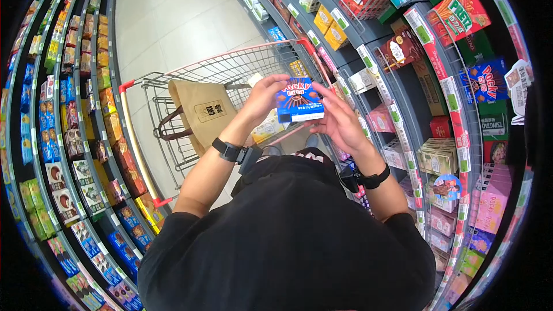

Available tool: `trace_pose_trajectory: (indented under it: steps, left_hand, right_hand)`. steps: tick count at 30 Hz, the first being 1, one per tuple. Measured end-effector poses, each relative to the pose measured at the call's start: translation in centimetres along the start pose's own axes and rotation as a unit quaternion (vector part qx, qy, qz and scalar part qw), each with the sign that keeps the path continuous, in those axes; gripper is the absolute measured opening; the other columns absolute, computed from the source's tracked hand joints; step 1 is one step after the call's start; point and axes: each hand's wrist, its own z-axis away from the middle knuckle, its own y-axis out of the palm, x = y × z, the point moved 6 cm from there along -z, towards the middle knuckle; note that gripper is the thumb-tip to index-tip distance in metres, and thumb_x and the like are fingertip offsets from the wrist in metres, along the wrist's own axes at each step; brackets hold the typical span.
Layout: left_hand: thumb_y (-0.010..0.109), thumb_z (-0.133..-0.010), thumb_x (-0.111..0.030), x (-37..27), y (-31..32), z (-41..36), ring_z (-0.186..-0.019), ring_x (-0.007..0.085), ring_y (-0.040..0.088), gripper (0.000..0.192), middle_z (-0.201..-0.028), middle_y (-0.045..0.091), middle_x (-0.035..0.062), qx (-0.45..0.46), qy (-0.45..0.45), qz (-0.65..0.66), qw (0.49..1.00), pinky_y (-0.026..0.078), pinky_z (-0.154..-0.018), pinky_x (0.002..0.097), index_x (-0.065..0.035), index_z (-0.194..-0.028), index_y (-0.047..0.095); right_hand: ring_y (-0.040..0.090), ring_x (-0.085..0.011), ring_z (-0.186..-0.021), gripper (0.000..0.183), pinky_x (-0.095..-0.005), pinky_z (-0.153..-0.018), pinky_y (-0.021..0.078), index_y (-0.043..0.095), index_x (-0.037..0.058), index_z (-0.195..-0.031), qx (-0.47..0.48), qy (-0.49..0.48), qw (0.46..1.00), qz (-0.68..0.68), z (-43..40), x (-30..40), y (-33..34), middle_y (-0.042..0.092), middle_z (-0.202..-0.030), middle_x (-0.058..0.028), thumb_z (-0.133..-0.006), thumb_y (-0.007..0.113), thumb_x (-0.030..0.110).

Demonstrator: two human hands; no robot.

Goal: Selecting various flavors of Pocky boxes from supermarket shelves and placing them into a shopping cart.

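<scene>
A blue Pocky box (300, 101) is held up over the shopping cart, its printed front facing me. My left hand (264, 100) grips its left edge, with the fingertips at the top corner. On the other side, the thumb and index finger of my right hand (339, 117) rest along the right edge, and the remaining fingers curl loosely below. Beneath both hands is the wire shopping cart (207, 69). A brown paper bag (205, 114) with dark handles leans inside it, left of my left hand. A pale yellow-and-white package (268, 127) shows partly behind the box.
Shelves of packaged snacks (86, 151) line the left side. Close on my right, shelves with wire-fronted racks hold a red Pretz box (460, 14), another blue Pocky box (486, 81) and pink boxes (490, 207). Pale floor tiles (164, 13) run along the aisle ahead.
</scene>
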Motion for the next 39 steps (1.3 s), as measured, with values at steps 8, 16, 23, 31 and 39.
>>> trace_pose_trajectory:
  steps: [8, 16, 23, 31, 39]
  left_hand:
    - [0.062, -0.092, -0.006, -4.4, 7.0, 0.6, -0.121, 0.0173, 0.049, 0.054, -0.138, 0.046, 0.0096, 0.118, 0.197, -0.060, 0.971, 0.045, -0.097, 0.0313, -0.0037, -0.141, 0.039]
    - [0.063, -0.091, -0.003, -0.6, 8.5, -2.4, -0.125, 0.0222, 0.050, 0.069, -0.139, 0.049, 0.0156, 0.177, 0.066, -0.045, 0.981, 0.045, -0.101, 0.0330, -0.0031, -0.150, 0.027]
    - [0.061, -0.095, -0.020, 2.1, 5.8, -3.8, -0.118, 0.0207, 0.055, 0.065, -0.137, 0.051, 0.0157, 0.089, 0.108, -0.186, 0.973, 0.045, -0.099, 0.0330, -0.0003, -0.149, 0.030]
    - [0.068, -0.088, -0.015, 3.0, -0.9, -2.7, -0.096, 0.0165, 0.064, 0.043, -0.114, 0.065, 0.0108, 0.049, 0.014, -0.134, 0.990, 0.052, -0.084, 0.0312, 0.0014, -0.125, 0.053]
    - [0.071, -0.087, -0.015, 7.5, -9.6, -5.1, -0.093, 0.0142, 0.064, 0.062, -0.110, 0.067, 0.0117, -0.087, 0.018, -0.274, 0.958, 0.053, -0.082, 0.0285, 0.0055, -0.139, 0.044]
  right_hand:
    - [0.057, -0.0311, -0.120, 0.058, -0.0515, -0.100, 0.0468, 0.033, 0.0099, -0.147, 0.068, 0.014, 0.981, -0.183, 0.3, -0.5, -0.7, 0.052, -0.137, -0.0161, -0.104, 0.029, 0.048]
    - [0.060, -0.0204, -0.111, 0.043, -0.0406, -0.097, 0.0489, 0.048, 0.0043, -0.132, -0.132, -0.044, 0.990, -0.034, 0.7, -1.7, -7.6, 0.060, -0.123, -0.0092, -0.096, 0.061, 0.025]
    - [0.061, -0.0170, -0.110, 0.048, -0.0336, -0.087, 0.0554, 0.045, 0.0008, -0.138, -0.162, -0.051, 0.982, 0.086, -1.1, -2.1, -8.4, 0.059, -0.125, -0.0088, -0.096, 0.061, 0.017]
    - [0.054, -0.0245, -0.121, 0.062, -0.0339, -0.094, 0.0486, 0.035, -0.0002, -0.146, -0.067, -0.110, 0.934, 0.335, -5.7, -6.0, -7.8, 0.048, -0.139, -0.0154, -0.090, 0.060, 0.010]
    - [0.061, -0.0180, -0.111, 0.043, -0.0305, -0.088, 0.0511, 0.051, 0.0011, -0.134, -0.027, 0.087, 0.979, 0.181, -6.4, -9.7, -8.5, 0.061, -0.128, -0.0080, -0.094, 0.058, 0.014]
